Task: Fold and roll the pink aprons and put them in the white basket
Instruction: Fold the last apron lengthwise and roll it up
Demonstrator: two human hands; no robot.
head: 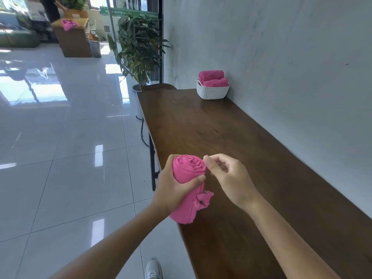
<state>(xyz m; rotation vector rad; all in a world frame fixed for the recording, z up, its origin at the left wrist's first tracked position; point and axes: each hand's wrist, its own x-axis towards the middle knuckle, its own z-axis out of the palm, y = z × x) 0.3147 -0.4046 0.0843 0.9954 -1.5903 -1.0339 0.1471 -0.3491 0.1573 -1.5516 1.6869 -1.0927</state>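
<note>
The left grip (175, 188) is wrapped round a rolled pink apron (188, 174) held upright over the near edge of the wooden worktop (251, 158), the right grip (227, 178) is curled just beside its top end, pinching or not I cannot tell, and well apart against the wall (281, 57) stands the white basket (213, 93) with two pink rolls (211, 75) in it, a potted plant (138, 47) beyond.

Two rolled aprons (213, 78) sit in the basket (213, 93), far along the table (221, 137) — wall (281, 57) right, plant (138, 47) left.

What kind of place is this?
Probably a commercial lobby or reception area: glossy tiled floor, a large potted plant, and a long wooden counter along the wall.
</note>
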